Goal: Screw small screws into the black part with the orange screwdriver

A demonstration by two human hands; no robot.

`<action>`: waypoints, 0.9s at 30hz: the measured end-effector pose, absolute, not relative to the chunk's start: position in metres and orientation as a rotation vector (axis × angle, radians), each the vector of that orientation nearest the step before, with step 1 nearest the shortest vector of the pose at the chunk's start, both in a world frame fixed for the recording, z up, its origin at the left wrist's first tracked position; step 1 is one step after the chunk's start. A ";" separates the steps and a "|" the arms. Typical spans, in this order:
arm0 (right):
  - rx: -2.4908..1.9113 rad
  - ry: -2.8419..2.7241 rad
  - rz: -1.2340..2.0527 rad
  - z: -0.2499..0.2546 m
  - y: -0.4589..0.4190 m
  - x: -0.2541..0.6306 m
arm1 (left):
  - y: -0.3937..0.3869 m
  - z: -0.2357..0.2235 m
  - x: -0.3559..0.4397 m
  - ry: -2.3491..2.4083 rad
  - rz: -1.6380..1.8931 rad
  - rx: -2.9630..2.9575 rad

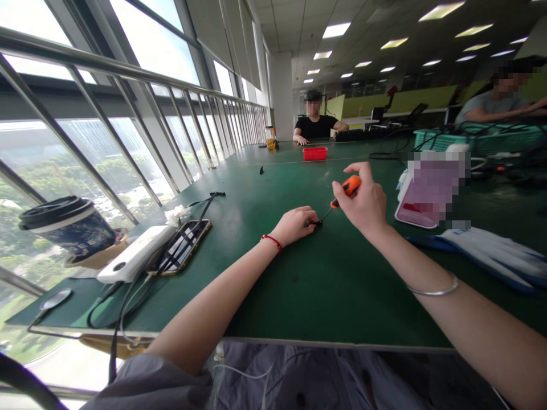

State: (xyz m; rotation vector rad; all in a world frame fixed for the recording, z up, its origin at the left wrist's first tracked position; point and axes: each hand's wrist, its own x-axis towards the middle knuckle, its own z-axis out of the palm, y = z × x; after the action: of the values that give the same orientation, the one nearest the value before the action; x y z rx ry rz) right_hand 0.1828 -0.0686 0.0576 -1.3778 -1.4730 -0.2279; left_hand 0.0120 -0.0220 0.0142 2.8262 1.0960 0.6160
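Left fingers (306, 213) pinch a small black part (316, 223); right fingers (363, 169) loosely grip an orange-handled screwdriver (352, 184), tip beside the left; work seems unfinished.

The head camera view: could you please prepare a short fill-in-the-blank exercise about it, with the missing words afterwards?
1. The right hand holds a screwdriver whose handle is black and ____.
2. The left hand holds a small dark piece over a table coloured ____.
3. The bracelet on the left wrist is ____.
4. A white-and-blue glove lies on the picture's ____ side.

Missing words: orange; green; red; right.
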 end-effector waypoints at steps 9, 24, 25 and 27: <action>-1.258 -1.560 -0.088 0.057 -0.066 0.183 | -0.022 0.015 0.011 1.103 0.613 2.803; -1.440 -1.569 -0.300 0.062 -0.071 0.184 | -0.019 0.009 0.012 1.250 0.660 2.742; -1.434 -1.568 -0.304 0.062 -0.071 0.185 | -0.019 0.009 0.012 1.248 0.661 2.738; -1.418 -1.560 -0.310 0.062 -0.071 0.186 | -0.019 0.009 0.012 1.252 0.669 2.733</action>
State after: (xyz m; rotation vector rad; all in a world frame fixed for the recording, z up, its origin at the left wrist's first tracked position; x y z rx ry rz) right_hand 0.1861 -0.0709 0.0619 -1.4183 -1.5602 -0.3095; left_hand 0.0122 -0.0194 0.0092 2.7330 1.2524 0.6688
